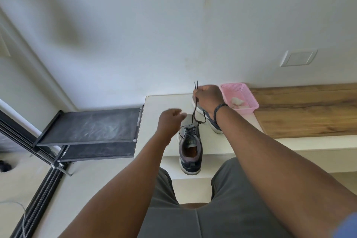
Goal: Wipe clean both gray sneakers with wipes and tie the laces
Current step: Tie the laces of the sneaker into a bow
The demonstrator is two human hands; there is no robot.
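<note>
1. Grey shorts fill the bottom centre of the frame, with both bare forearms reaching up from the lower corners toward the middle.
2. White tabletop [154, 121] sits mid-frame; its right-hand part is wood-grained.
3. The near gray sneaker [190, 150] stands upright on the tabletop at centre, heel toward the bottom of the frame and overhanging the front edge, toe pointing up the frame. Its dark laces [195, 110] are threaded through the eyelets, and both loose ends rise from the top of the tongue.
4. The left hand [170, 121] hovers just left of that sneaker's toe, fingers loosely curled and holding nothing; it is blurred.
5. The right hand [208, 98], a dark band on its wrist, is raised above and behind the near sneaker. Its fingers pinch both lace ends together, pulling them taut, with the two tips sticking up past the fingertips.
6. The second gray sneaker [214, 123] lies further back and to the right, largely hidden under the right hand and wrist; its white sole and dark side show.
7. A pink plastic basket [249, 105] stands just right of the right hand against the wall, holding crumpled white wipes [238, 102].
8. A black metal shoe rack [92, 127] with two shelves stands left of the tabletop.
9. A white wall plate [298, 57] is set in the wall at upper right.
</note>
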